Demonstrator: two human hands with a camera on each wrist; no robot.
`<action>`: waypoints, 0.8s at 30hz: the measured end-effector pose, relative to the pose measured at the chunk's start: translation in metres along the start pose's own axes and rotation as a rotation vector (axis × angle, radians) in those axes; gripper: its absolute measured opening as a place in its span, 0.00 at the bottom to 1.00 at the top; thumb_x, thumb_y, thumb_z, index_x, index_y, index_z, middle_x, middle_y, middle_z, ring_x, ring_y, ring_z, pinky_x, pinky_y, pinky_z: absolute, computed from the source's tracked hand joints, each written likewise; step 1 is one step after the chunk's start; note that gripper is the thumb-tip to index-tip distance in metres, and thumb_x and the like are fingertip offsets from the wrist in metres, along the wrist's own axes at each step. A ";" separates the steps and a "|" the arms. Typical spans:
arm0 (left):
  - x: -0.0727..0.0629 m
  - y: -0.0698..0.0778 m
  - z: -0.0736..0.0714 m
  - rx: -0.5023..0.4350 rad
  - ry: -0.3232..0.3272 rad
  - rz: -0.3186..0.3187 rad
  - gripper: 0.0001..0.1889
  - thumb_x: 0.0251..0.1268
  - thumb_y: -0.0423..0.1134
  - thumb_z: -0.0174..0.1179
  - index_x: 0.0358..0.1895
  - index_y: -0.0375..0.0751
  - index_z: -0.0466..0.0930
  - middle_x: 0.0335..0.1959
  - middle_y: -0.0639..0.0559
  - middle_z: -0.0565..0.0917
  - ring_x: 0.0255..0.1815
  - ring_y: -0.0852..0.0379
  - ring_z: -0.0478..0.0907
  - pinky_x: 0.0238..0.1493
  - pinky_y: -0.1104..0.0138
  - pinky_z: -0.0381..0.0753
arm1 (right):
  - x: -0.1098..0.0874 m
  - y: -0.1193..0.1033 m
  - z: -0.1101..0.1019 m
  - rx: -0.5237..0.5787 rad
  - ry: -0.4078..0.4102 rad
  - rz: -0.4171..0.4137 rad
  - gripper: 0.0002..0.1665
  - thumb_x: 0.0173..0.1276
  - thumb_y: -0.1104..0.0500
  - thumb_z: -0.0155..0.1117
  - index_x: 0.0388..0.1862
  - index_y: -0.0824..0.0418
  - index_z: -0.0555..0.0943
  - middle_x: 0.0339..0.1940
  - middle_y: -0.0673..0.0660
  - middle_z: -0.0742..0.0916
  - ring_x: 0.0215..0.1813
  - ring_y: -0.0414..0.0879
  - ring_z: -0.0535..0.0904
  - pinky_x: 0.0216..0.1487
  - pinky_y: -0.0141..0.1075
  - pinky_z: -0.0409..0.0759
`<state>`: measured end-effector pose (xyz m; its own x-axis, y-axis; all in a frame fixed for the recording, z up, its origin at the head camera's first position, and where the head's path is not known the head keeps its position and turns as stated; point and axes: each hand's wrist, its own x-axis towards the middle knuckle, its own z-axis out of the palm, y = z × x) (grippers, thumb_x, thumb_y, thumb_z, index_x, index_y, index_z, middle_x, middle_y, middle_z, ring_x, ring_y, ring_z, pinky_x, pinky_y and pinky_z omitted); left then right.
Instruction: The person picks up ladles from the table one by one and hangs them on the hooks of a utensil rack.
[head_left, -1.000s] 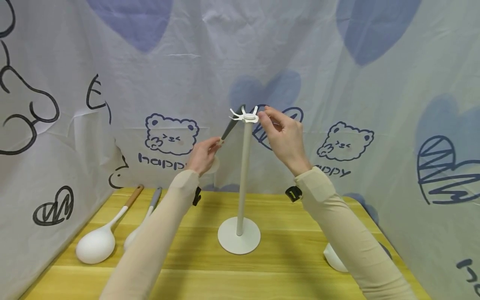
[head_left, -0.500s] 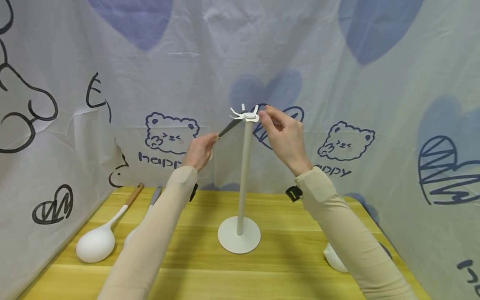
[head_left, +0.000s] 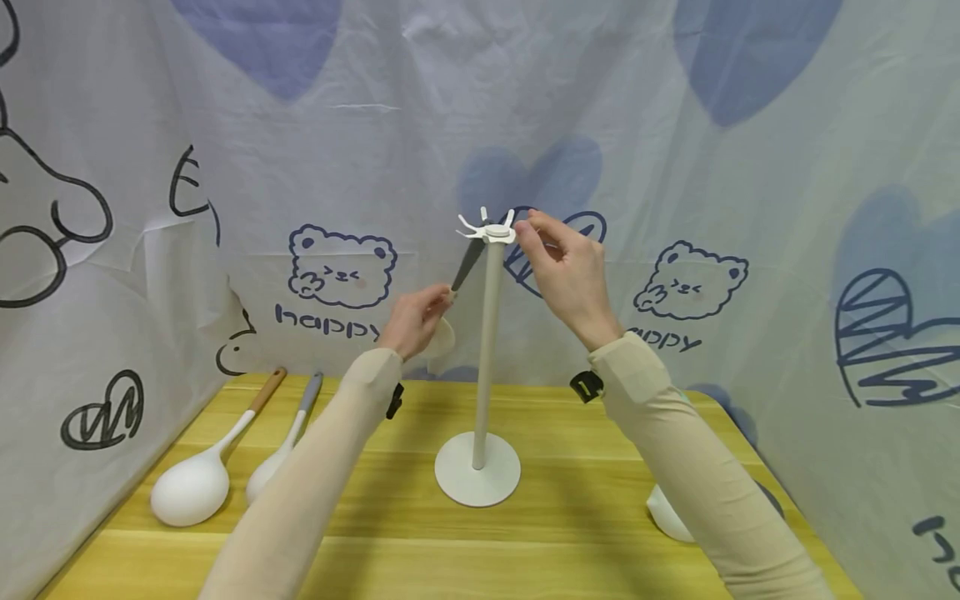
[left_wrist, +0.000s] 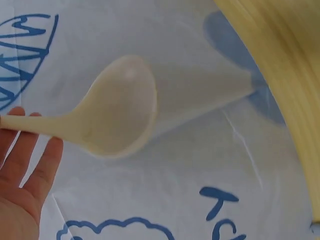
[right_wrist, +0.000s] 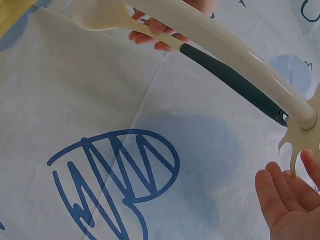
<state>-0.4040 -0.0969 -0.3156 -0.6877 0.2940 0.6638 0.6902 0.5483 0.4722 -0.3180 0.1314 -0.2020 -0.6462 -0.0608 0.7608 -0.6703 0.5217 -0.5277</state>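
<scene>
At seven o'clock from the top of the stand, the left hand has fingers clamped on a ladle; at four, the right hand pinches a hook.

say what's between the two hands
In the head view, the ladle's dark handle and the white stand's upper part lie between the left hand and the right hand.
</scene>
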 end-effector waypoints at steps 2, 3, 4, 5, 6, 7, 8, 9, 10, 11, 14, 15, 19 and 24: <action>-0.004 0.002 0.002 -0.039 -0.021 -0.013 0.12 0.70 0.29 0.55 0.54 0.37 0.79 0.51 0.37 0.85 0.50 0.40 0.84 0.54 0.52 0.83 | 0.000 0.000 0.000 0.001 -0.002 0.000 0.22 0.73 0.41 0.56 0.50 0.53 0.86 0.64 0.52 0.82 0.53 0.46 0.85 0.52 0.37 0.85; -0.006 0.003 0.003 -0.056 -0.031 -0.024 0.13 0.70 0.29 0.55 0.54 0.37 0.79 0.51 0.37 0.85 0.50 0.40 0.84 0.54 0.52 0.83 | 0.000 -0.001 0.000 0.000 -0.003 -0.001 0.22 0.73 0.41 0.56 0.50 0.54 0.86 0.64 0.52 0.82 0.53 0.46 0.85 0.52 0.38 0.85; -0.008 0.004 0.003 -0.078 -0.044 -0.041 0.13 0.70 0.30 0.55 0.55 0.37 0.79 0.51 0.37 0.85 0.50 0.40 0.84 0.55 0.52 0.83 | 0.000 -0.001 0.001 0.001 -0.005 -0.001 0.22 0.73 0.41 0.56 0.50 0.54 0.86 0.64 0.52 0.82 0.54 0.46 0.85 0.52 0.38 0.85; -0.011 0.006 0.003 -0.097 -0.054 -0.060 0.13 0.71 0.30 0.55 0.55 0.37 0.79 0.52 0.37 0.85 0.50 0.41 0.84 0.55 0.52 0.83 | 0.000 -0.001 0.001 0.002 -0.007 0.000 0.22 0.73 0.41 0.56 0.51 0.54 0.85 0.64 0.52 0.82 0.54 0.46 0.85 0.52 0.38 0.85; -0.013 0.007 0.004 -0.109 -0.063 -0.080 0.13 0.71 0.31 0.55 0.55 0.37 0.79 0.51 0.37 0.85 0.50 0.41 0.84 0.55 0.52 0.83 | 0.000 -0.001 0.001 0.002 -0.007 -0.001 0.22 0.73 0.41 0.56 0.51 0.54 0.85 0.64 0.53 0.82 0.55 0.46 0.85 0.53 0.38 0.85; -0.015 0.010 0.003 -0.126 -0.076 -0.104 0.13 0.72 0.32 0.55 0.56 0.38 0.80 0.51 0.37 0.85 0.50 0.42 0.84 0.56 0.52 0.83 | 0.000 -0.001 0.001 0.003 -0.007 -0.001 0.22 0.73 0.41 0.56 0.51 0.54 0.85 0.64 0.53 0.82 0.55 0.46 0.85 0.53 0.38 0.85; -0.017 0.012 0.004 -0.132 -0.084 -0.125 0.13 0.72 0.32 0.55 0.56 0.39 0.80 0.51 0.38 0.85 0.50 0.42 0.84 0.56 0.52 0.83 | 0.000 -0.001 0.001 0.001 -0.005 -0.001 0.22 0.73 0.41 0.56 0.51 0.54 0.85 0.64 0.53 0.82 0.55 0.46 0.84 0.53 0.38 0.85; -0.019 0.013 0.005 -0.131 -0.090 -0.140 0.13 0.72 0.33 0.56 0.56 0.39 0.80 0.51 0.39 0.85 0.50 0.43 0.84 0.56 0.52 0.82 | 0.000 -0.001 0.001 0.002 -0.004 0.001 0.22 0.73 0.41 0.56 0.50 0.54 0.85 0.64 0.53 0.82 0.56 0.46 0.84 0.53 0.38 0.84; -0.021 0.014 0.006 -0.135 -0.094 -0.150 0.13 0.72 0.34 0.56 0.56 0.39 0.80 0.51 0.39 0.85 0.50 0.43 0.84 0.56 0.52 0.82 | 0.000 0.000 0.001 0.001 -0.002 0.003 0.22 0.73 0.41 0.56 0.50 0.54 0.85 0.64 0.53 0.82 0.56 0.46 0.84 0.53 0.38 0.84; -0.022 0.016 0.007 -0.134 -0.094 -0.157 0.13 0.72 0.34 0.56 0.56 0.40 0.80 0.51 0.39 0.86 0.50 0.43 0.84 0.56 0.52 0.82 | 0.000 0.000 0.000 0.000 -0.002 0.004 0.22 0.73 0.41 0.56 0.50 0.54 0.85 0.64 0.53 0.82 0.56 0.45 0.84 0.53 0.38 0.84; -0.026 0.017 0.009 -0.123 -0.090 -0.156 0.13 0.71 0.34 0.57 0.55 0.39 0.80 0.51 0.40 0.86 0.50 0.43 0.84 0.56 0.53 0.83 | -0.001 -0.001 0.000 -0.002 -0.006 0.012 0.23 0.73 0.40 0.55 0.50 0.54 0.85 0.65 0.53 0.81 0.57 0.45 0.83 0.54 0.37 0.84; -0.027 0.017 0.010 -0.119 -0.087 -0.149 0.12 0.71 0.34 0.57 0.55 0.39 0.81 0.51 0.40 0.86 0.50 0.43 0.84 0.56 0.53 0.83 | -0.001 -0.001 0.000 -0.001 -0.009 0.015 0.23 0.73 0.40 0.55 0.50 0.54 0.85 0.65 0.53 0.81 0.57 0.45 0.83 0.54 0.37 0.84; -0.029 0.018 0.010 -0.093 -0.083 -0.124 0.11 0.71 0.33 0.57 0.52 0.37 0.82 0.49 0.40 0.86 0.49 0.44 0.84 0.54 0.55 0.84 | -0.001 0.000 0.000 0.004 -0.012 0.020 0.23 0.73 0.40 0.55 0.51 0.54 0.85 0.65 0.53 0.81 0.58 0.45 0.83 0.55 0.37 0.84; -0.031 0.018 0.011 -0.082 -0.083 -0.126 0.11 0.72 0.33 0.56 0.52 0.36 0.82 0.49 0.40 0.86 0.49 0.45 0.84 0.54 0.56 0.84 | -0.001 -0.001 0.000 -0.003 -0.007 0.012 0.22 0.73 0.40 0.55 0.50 0.54 0.85 0.65 0.53 0.81 0.58 0.45 0.83 0.55 0.37 0.84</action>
<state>-0.3730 -0.0875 -0.3343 -0.7842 0.2925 0.5473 0.6107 0.5203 0.5969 -0.3170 0.1306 -0.2023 -0.6567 -0.0602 0.7518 -0.6615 0.5247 -0.5358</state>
